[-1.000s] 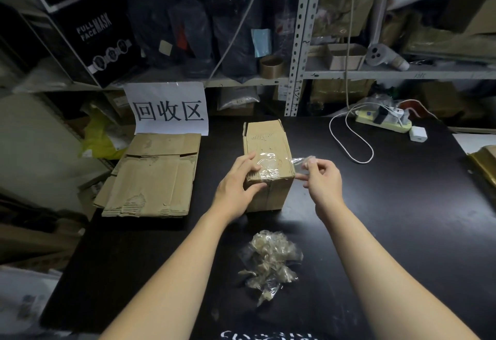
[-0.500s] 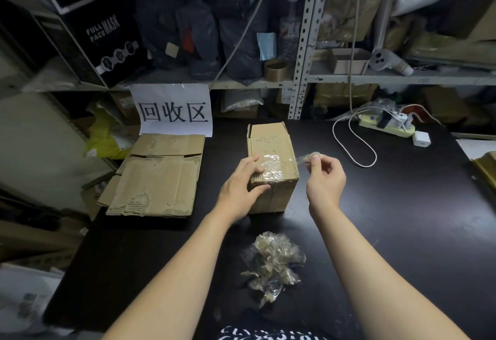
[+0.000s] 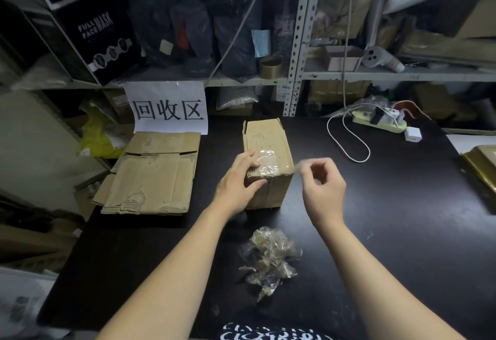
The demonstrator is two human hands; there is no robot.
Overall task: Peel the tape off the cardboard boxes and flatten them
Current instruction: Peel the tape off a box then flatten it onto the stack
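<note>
The cardboard box (image 3: 265,151) stands on the dark bench (image 3: 389,218), its long top face running away from the person. The left hand (image 3: 234,186) grips the box's near left corner, with the fingers curled over the top edge and the thumb pressed against the near face. Clear tape (image 3: 268,165) lies wrinkled across the near end of the box's top, and its loose end sticks out past the box's right edge. There the right hand (image 3: 323,186) pinches it between thumb and forefinger (the fingertips are blurred), the other fingers loosely curled. Nearer the person than the box lies a crumpled wad of peeled tape (image 3: 269,256). Left of the box sits a stack of flattened cardboard (image 3: 153,175), with a white paper sign (image 3: 169,108) standing behind it. Right of the box and further back, a white cable (image 3: 346,141) loops on the bench.
</note>
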